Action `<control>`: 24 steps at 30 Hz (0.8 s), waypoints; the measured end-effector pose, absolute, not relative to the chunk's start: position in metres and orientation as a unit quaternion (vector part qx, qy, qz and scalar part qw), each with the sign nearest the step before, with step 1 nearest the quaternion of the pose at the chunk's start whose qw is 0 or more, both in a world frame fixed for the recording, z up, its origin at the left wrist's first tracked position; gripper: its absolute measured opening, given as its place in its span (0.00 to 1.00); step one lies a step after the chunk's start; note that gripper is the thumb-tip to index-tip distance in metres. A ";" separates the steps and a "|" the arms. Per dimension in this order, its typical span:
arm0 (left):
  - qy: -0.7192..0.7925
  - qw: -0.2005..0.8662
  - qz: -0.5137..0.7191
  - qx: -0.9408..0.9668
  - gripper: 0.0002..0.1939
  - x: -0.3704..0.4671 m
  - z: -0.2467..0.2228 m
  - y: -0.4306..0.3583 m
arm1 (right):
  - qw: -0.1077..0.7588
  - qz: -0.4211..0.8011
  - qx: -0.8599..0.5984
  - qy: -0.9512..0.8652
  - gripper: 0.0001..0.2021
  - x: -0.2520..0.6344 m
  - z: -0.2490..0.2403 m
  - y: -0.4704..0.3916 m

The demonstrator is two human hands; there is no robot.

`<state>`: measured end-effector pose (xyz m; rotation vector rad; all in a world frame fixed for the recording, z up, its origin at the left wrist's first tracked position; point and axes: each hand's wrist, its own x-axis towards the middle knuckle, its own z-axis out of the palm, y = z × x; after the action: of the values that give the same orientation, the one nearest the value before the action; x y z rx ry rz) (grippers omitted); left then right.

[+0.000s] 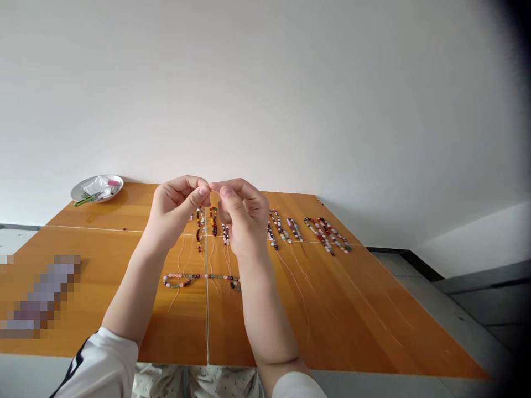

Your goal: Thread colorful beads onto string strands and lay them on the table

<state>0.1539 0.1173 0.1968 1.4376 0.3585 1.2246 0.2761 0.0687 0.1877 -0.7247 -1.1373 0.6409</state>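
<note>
Both hands are raised over the table, fingertips meeting in front of me. My left hand [178,204] is closed in a pinch of thumb and forefinger. My right hand [244,213] pinches the same way, its fingertips almost touching the left ones. A thin pale thread [215,192] shows faintly between them; its ends are hard to follow. Below the hands, a strand of pink, green and dark beads [207,276] lies across the table, its right end partly hidden by my right forearm. Short bead strands [213,221] lie behind the hands, some covered by them.
The wooden table [332,309] has a seam down its middle and another across it. More multicoloured bead strands [327,235] with loose thread tails lie at the right. A plate [75,193] holding small items and green-handled scissors [85,199] stands back left. A pixelated object [45,298] lies front left.
</note>
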 end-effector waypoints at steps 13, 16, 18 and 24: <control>0.144 0.572 0.521 0.617 0.10 0.156 0.198 0.116 | 0.698 0.290 -0.341 -0.559 0.06 0.288 0.195 0.063; 0.148 0.569 0.518 0.621 0.10 0.157 0.200 0.115 | 0.692 0.273 -0.345 -0.572 0.05 0.288 0.193 0.063; 0.151 0.567 0.517 0.623 0.10 0.158 0.200 0.115 | 0.691 0.253 -0.350 -0.579 0.04 0.288 0.193 0.063; 0.143 0.530 0.549 0.630 0.10 0.158 0.200 0.115 | 0.681 0.095 -0.392 -0.611 0.03 0.286 0.193 0.060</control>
<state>0.1585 0.1146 0.2002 1.5043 0.3415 1.3117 0.2859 0.0595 0.1927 -0.8795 -1.3708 0.2136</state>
